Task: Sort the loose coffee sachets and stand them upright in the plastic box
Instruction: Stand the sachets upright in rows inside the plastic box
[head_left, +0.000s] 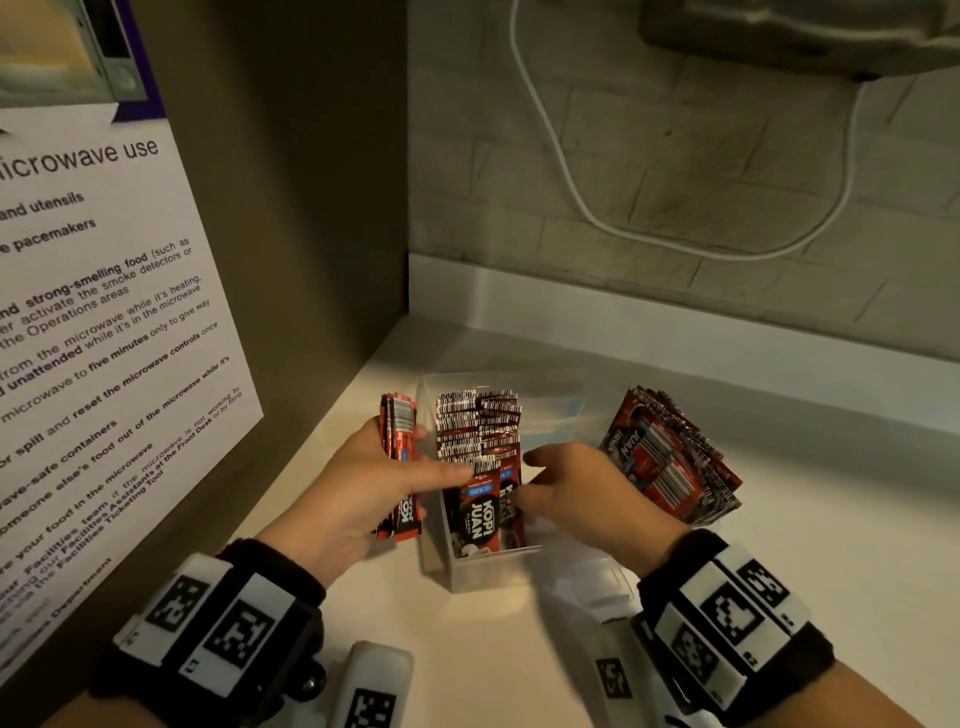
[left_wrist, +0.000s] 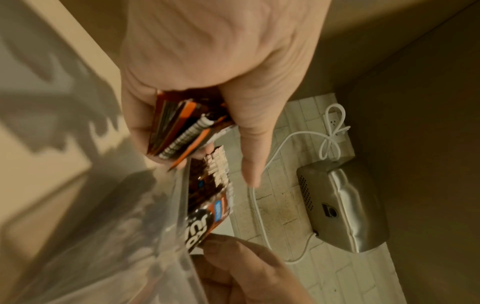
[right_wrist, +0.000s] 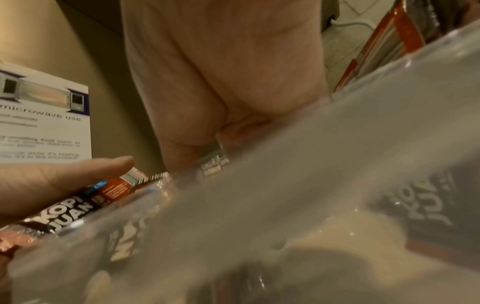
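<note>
A clear plastic box (head_left: 488, 571) stands on the counter with two rows of dark red Kopi Juan sachets (head_left: 478, 441) upright inside. My left hand (head_left: 358, 488) grips a bundle of red sachets (head_left: 400, 431) just left of the box, its thumb stretched onto the front sachet. In the left wrist view the bundle (left_wrist: 179, 133) sits between curled fingers. My right hand (head_left: 587, 493) is at the box's right side and pinches the front sachet (head_left: 511, 499) of the right row. A loose sachet pile (head_left: 670, 457) lies right of the box.
A brown side panel with a microwave notice (head_left: 104, 312) closes the left. The tiled back wall carries a white cable (head_left: 566, 192) and a metal wall unit (head_left: 805, 36). White tagged devices (head_left: 379, 686) lie on the counter near me.
</note>
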